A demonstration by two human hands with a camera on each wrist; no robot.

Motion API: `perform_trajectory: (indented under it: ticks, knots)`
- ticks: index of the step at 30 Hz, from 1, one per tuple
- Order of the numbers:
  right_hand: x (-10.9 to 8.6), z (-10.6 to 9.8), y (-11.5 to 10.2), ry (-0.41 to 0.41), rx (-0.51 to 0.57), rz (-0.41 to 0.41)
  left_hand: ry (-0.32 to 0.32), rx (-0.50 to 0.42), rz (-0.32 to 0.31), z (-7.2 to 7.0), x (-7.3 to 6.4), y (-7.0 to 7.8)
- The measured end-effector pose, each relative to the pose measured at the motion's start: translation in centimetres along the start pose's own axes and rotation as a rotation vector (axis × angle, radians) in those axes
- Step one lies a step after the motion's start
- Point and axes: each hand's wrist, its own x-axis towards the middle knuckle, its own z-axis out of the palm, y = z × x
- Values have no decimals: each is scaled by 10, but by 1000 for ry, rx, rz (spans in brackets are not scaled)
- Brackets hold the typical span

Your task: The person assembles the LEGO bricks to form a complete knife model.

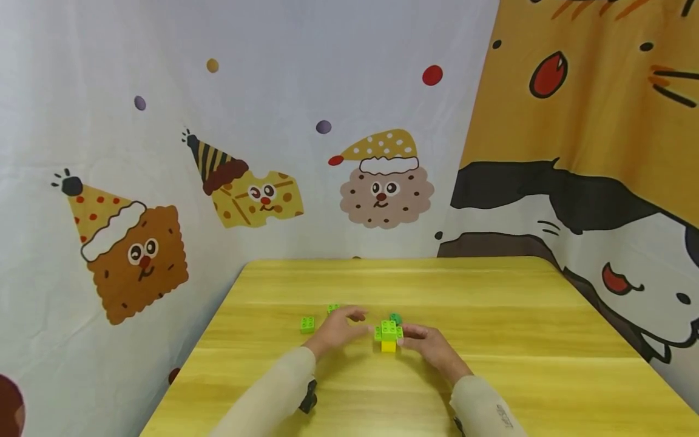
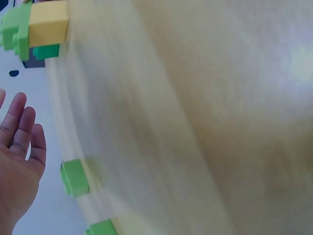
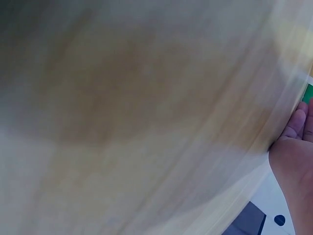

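Note:
A small stack of building bricks [image 1: 388, 331] stands on the table, a yellow brick [image 1: 388, 346] at the bottom and light green bricks above, studs showing on both sides. My right hand [image 1: 435, 350] pinches the stack's right end between thumb and fingers. To the left of the stack, my left hand [image 1: 340, 329] is held over the table with fingers apart and nothing between them; its palm [image 2: 18, 169] shows in the left wrist view. Just behind the stack is a dark green brick [image 1: 395, 318], also seen in the left wrist view beside the yellow one.
Two loose light green bricks lie left of the stack: one brick [image 1: 307, 325] in plain sight, another brick [image 1: 333, 309] partly covered by my left hand. The wooden table [image 1: 437, 285] meets a wall cloth [image 1: 273, 91] printed with cartoon figures at its far edge.

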Motion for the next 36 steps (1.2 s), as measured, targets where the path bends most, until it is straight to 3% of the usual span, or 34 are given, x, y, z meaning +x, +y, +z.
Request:
perform_trajectory:
  ticks: [7,16,26,36]
  knots:
    - [1,-1,-2,9,-4,9,64,31,27,-19,2,-1]
    - [0,-2,-1,-7,9,-2,114,-29,-22,-46,-1,-10]
    - [0,-2,-3,-1,5,-4,222,-34,-90,-71,-5,-25]
    - [0,-2,-4,-1,4,-5,252,-47,-158,-93,-16,-51]
